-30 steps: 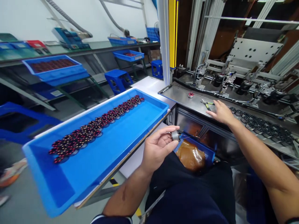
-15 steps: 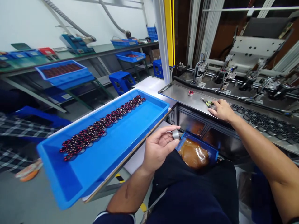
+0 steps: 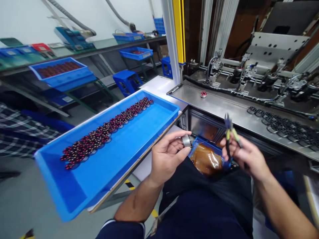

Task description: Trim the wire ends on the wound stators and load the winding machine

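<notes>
My left hand (image 3: 167,156) is closed in a pinch on a small silver cylindrical part (image 3: 186,141), held just above my lap. My right hand (image 3: 245,157) is closed round the green-yellow handles of a small pair of cutters (image 3: 229,131), jaws pointing up, a short way right of the part. Between and below the hands sits a small blue bin (image 3: 211,152) lined with brown plastic. A long blue tray (image 3: 129,139) at my left holds a diagonal row of several dark red wound coils (image 3: 107,131).
A steel bench (image 3: 224,106) ahead carries one red coil (image 3: 203,94), several black rings (image 3: 286,126) at the right and machine fixtures (image 3: 249,73) behind. Blue trays on shelves and blue stools stand at the back left. A person's plaid sleeve (image 3: 17,132) shows at far left.
My right hand picked the cutters up off the steel bench and drew back toward my lap, close to my left hand. The left hand kept holding the silver part.
</notes>
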Motion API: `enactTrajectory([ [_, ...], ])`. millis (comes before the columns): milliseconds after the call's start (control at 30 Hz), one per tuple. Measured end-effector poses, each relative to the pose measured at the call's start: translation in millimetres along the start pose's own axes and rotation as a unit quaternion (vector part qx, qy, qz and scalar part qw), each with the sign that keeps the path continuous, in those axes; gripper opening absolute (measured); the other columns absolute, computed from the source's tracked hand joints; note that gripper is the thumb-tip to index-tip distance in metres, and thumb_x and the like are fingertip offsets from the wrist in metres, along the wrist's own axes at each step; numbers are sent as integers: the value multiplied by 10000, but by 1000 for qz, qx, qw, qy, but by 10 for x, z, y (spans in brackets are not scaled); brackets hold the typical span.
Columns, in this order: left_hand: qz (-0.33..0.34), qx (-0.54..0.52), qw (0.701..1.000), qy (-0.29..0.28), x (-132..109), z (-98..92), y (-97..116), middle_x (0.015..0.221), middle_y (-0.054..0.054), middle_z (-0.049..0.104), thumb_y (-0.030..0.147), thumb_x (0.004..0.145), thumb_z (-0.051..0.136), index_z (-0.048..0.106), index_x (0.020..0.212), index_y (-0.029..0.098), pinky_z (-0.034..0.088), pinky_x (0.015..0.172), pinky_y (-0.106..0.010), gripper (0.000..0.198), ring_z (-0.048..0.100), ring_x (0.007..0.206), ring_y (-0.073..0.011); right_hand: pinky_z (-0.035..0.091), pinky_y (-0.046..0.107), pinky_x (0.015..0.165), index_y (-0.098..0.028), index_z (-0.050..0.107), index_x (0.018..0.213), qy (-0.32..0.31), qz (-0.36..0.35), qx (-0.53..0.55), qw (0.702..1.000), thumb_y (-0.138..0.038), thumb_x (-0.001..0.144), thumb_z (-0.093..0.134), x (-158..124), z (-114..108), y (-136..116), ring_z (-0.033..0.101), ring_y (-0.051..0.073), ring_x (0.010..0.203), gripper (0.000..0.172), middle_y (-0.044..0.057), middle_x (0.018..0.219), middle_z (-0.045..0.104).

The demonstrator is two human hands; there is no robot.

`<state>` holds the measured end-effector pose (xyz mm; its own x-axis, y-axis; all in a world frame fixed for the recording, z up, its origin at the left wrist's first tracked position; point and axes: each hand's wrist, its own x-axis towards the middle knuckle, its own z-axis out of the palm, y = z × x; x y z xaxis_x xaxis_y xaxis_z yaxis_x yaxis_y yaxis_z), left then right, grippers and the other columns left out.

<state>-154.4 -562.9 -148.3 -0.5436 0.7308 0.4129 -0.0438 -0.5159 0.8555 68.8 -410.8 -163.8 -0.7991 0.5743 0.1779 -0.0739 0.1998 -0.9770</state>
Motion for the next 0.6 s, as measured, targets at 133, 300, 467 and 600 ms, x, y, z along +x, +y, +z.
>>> enactTrajectory([
  [133,18,3,1000,-20,14,38,-22,1133,-74,778,72,750,802,775,1061,238,623,733,-199,354,749,947,-167,585,292,707,-236,521,1312,-24,10,-11,1000,-223,903,647,-505,558,27,673,161,755,428,51,952,660],
  [300,6,19,1000,-23,-9,81,0,1118,-104,771,101,748,808,766,1058,202,625,694,-212,329,749,856,-165,596,333,795,-274,417,1472,-35,-89,-77,992,-79,818,577,-458,709,16,688,172,808,701,72,1061,683],
  [467,19,33,998,-42,-28,73,68,1119,-98,768,89,760,796,764,1062,209,626,801,-238,327,753,950,-186,572,442,946,-285,393,1527,-44,-138,-107,984,-78,772,589,-306,734,-28,667,263,1080,807,116,1226,648],
  [600,25,43,997,-52,-43,43,77,1140,-112,756,93,771,789,752,1086,201,622,787,-250,336,749,944,-193,597,425,870,-281,404,1527,-42,-156,-109,981,-77,780,586,-281,785,-33,677,247,972,796,116,1162,667],
])
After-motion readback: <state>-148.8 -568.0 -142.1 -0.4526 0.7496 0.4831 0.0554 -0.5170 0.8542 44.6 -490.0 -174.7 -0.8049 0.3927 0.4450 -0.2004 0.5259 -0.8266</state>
